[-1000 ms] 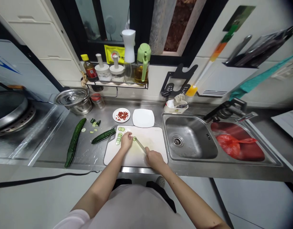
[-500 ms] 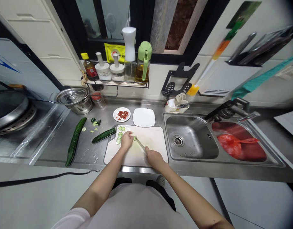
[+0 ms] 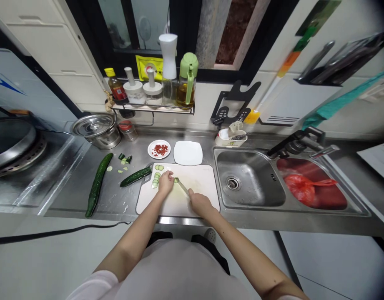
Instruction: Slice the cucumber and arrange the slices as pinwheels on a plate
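My right hand (image 3: 200,203) is wrapped round the handle of a knife (image 3: 183,188), its blade pointing up and left across the white cutting board (image 3: 194,208). At the blade's tip lies a cucumber slice (image 3: 176,180). Just left of that slice is my left hand (image 3: 165,182), its fingers curled together; whatever they may hold is hidden. Beside it, several cucumber slices (image 3: 155,181) lie along the board's left side. A cut cucumber (image 3: 135,177) rests by the board's left edge, and a long whole cucumber (image 3: 98,185) lies farther left on the steel counter.
Behind the board stand a white plate with red pieces (image 3: 154,156) and a square white plate (image 3: 188,153). Cucumber scraps (image 3: 125,160) lie on the counter. To the right is a steel sink (image 3: 254,183); a lidded pot (image 3: 104,135) stands back left.
The view has shifted very slightly. Both hands, the knife and the slice at its tip stay in nearly the same place on the board.
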A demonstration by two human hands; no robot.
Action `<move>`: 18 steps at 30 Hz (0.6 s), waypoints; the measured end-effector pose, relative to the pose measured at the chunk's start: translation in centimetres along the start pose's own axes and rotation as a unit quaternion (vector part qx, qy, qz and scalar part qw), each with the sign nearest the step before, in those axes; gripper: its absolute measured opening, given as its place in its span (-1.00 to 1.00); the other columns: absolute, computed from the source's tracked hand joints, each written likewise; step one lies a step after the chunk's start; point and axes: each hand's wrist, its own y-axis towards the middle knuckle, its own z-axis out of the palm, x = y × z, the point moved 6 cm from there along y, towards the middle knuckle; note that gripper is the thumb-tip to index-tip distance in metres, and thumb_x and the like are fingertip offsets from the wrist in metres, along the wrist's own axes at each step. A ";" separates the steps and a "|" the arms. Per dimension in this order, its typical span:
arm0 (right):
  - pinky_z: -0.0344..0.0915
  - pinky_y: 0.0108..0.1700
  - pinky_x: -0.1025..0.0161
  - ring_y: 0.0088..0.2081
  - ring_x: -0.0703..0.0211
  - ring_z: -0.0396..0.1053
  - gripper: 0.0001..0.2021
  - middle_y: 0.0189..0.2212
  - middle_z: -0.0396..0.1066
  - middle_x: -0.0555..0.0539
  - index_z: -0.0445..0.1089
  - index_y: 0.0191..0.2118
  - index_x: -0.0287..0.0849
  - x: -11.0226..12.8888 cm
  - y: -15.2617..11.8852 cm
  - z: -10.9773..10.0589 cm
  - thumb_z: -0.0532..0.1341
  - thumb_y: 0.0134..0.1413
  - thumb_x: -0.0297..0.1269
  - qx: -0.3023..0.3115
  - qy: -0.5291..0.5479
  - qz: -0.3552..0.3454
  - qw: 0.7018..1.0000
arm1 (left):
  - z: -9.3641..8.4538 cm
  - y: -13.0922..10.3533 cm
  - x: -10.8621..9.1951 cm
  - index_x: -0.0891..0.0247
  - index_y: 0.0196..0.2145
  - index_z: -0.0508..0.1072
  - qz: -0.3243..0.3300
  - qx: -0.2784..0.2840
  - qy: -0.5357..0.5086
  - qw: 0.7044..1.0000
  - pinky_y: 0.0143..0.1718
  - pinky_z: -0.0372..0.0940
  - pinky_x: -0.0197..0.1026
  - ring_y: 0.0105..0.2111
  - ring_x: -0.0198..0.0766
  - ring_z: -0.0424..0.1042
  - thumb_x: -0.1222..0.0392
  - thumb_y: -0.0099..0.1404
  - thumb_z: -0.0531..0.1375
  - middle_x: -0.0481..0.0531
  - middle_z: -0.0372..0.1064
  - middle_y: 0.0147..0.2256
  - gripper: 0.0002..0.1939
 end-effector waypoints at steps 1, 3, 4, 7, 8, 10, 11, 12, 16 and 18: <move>0.29 -0.16 0.18 -0.08 -0.04 0.46 -0.66 -0.15 0.49 -0.30 0.14 0.09 -0.25 0.0 0.0 0.0 -0.06 0.21 -0.51 -0.002 -0.001 -0.001 1.000 | 0.0 0.0 0.0 0.26 -0.16 0.47 0.000 0.000 -0.001 1.000 -0.18 0.25 -0.22 -0.25 -0.21 0.42 0.36 0.19 0.17 0.03 0.44 -0.33 -0.76; 0.29 -0.17 0.18 -0.08 -0.03 0.47 -0.66 -0.16 0.49 -0.30 0.14 0.09 -0.24 0.0 0.1 0.1 -0.06 0.21 -0.51 -0.004 -0.003 -0.001 1.000 | 0.0 0.0 0.0 0.26 -0.16 0.47 0.000 0.001 -0.001 1.000 -0.18 0.25 -0.22 -0.25 -0.21 0.42 0.36 0.19 0.17 0.03 0.45 -0.33 -0.76; 0.29 -0.17 0.19 -0.09 -0.03 0.47 -0.66 -0.16 0.49 -0.29 0.14 0.09 -0.24 0.0 0.2 0.1 -0.06 0.21 -0.52 -0.005 -0.004 -0.001 1.000 | 0.1 0.0 0.1 0.26 -0.16 0.46 0.000 0.001 -0.001 1.000 -0.19 0.25 -0.22 -0.25 -0.21 0.42 0.36 0.19 0.17 0.03 0.45 -0.32 -0.76; 0.30 -0.18 0.18 -0.09 -0.03 0.48 -0.65 -0.16 0.49 -0.30 0.13 0.09 -0.25 0.1 0.3 0.2 -0.06 0.20 -0.53 -0.009 -0.004 -0.004 1.000 | 0.1 0.0 0.1 0.25 -0.16 0.46 0.003 -0.002 0.002 1.000 -0.19 0.25 -0.22 -0.25 -0.21 0.42 0.36 0.19 0.17 0.03 0.45 -0.33 -0.76; 0.31 -0.18 0.18 -0.09 -0.02 0.48 -0.64 -0.16 0.49 -0.29 0.14 0.10 -0.25 0.1 0.4 0.3 -0.06 0.20 -0.54 -0.011 -0.004 -0.005 1.000 | 0.1 0.0 0.1 0.25 -0.16 0.46 0.004 -0.003 0.003 1.000 -0.19 0.25 -0.22 -0.25 -0.21 0.42 0.35 0.19 0.16 0.03 0.45 -0.33 -0.76; 0.31 -0.17 0.18 -0.09 -0.02 0.48 -0.63 -0.16 0.49 -0.30 0.14 0.11 -0.26 0.0 0.4 0.3 -0.07 0.20 -0.54 -0.012 -0.003 -0.003 1.000 | 0.2 0.1 0.1 0.26 -0.16 0.46 0.007 -0.003 0.003 1.000 -0.20 0.25 -0.22 -0.25 -0.21 0.42 0.35 0.19 0.16 0.02 0.44 -0.33 -0.76; 0.31 -0.17 0.18 -0.08 -0.02 0.48 -0.62 -0.16 0.49 -0.30 0.14 0.11 -0.26 0.0 0.4 0.3 -0.07 0.20 -0.55 -0.011 -0.002 -0.002 1.000 | 0.2 0.1 0.2 0.26 -0.17 0.46 0.008 -0.003 0.002 1.000 -0.20 0.25 -0.22 -0.25 -0.21 0.42 0.35 0.19 0.16 0.02 0.44 -0.34 -0.76; 0.31 -0.16 0.17 -0.08 -0.03 0.48 -0.62 -0.16 0.49 -0.30 0.13 0.12 -0.26 0.0 0.5 0.4 -0.07 0.20 -0.55 -0.010 -0.001 -0.002 1.000 | 0.2 0.1 0.2 0.26 -0.17 0.46 0.007 -0.002 0.002 1.000 -0.20 0.25 -0.22 -0.26 -0.21 0.42 0.35 0.18 0.16 0.02 0.44 -0.34 -0.76; 0.32 -0.16 0.16 -0.08 -0.03 0.47 -0.61 -0.15 0.49 -0.31 0.13 0.12 -0.26 0.0 0.5 0.4 -0.07 0.19 -0.55 -0.013 0.003 -0.003 1.000 | 0.1 0.1 0.1 0.26 -0.17 0.47 0.004 0.000 0.006 1.000 -0.19 0.25 -0.22 -0.25 -0.21 0.42 0.36 0.18 0.17 0.02 0.44 -0.35 -0.76; 0.31 -0.16 0.17 -0.08 -0.02 0.47 -0.61 -0.16 0.50 -0.31 0.14 0.12 -0.26 0.0 0.4 0.5 -0.07 0.19 -0.55 -0.011 0.003 0.002 1.000 | 0.1 0.0 0.1 0.26 -0.17 0.47 0.005 0.001 0.007 1.000 -0.19 0.25 -0.23 -0.25 -0.21 0.43 0.36 0.18 0.17 0.02 0.44 -0.35 -0.76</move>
